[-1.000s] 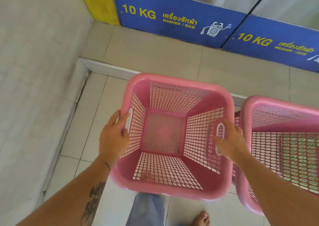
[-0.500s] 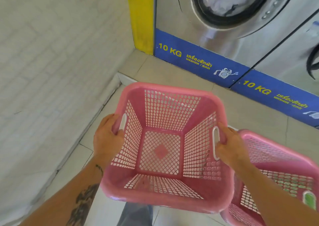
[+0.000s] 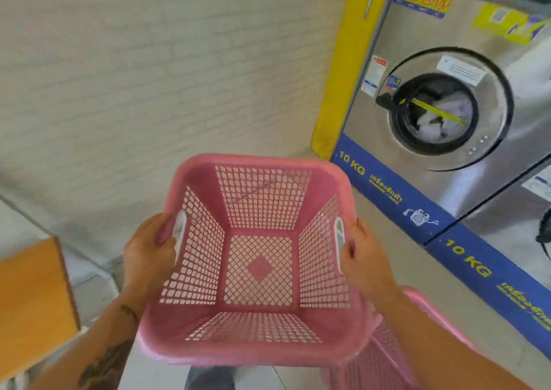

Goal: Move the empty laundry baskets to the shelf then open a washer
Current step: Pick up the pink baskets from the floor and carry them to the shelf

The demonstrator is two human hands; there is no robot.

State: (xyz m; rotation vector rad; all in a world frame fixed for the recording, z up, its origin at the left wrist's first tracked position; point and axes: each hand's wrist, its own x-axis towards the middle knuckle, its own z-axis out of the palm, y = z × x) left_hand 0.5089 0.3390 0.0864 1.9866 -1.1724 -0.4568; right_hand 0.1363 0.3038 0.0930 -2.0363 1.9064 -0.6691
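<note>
1. left hand (image 3: 147, 254): fingers curled around the white left handle (image 3: 179, 234) of the pink laundry basket (image 3: 256, 258), clamped on the rim at that side. a tattooed forearm runs down to the bottom left corner.
2. right hand (image 3: 362, 255): fingers wrapped over the white right handle (image 3: 339, 240), clamped on the opposite rim. the thumb lies on the outer side of the rim.
3. the held basket sits level between both hands, its open top facing the camera. its mesh walls and lattice floor hold nothing. it appears to be clear of the floor, though the underside is hidden.
4. a second pink basket (image 3: 384, 357) lies just below and to the right of the held one, mostly covered by it and by the right forearm. its contents cannot be judged.
5. a steel washer (image 3: 447, 106) stands to the upper right, round door closed, pale laundry visible behind the glass. a blue strip at its foot reads "10 kg".
6. a further washer (image 3: 527, 219) adjoins it on the right, cut by the frame edge.
7. a yellow post (image 3: 343, 70) borders the first washer on its left, against a white brick wall (image 3: 149, 61).
8. an orange-brown panel (image 3: 32, 303) shows at the lower left edge; what it belongs to cannot be determined.
</note>
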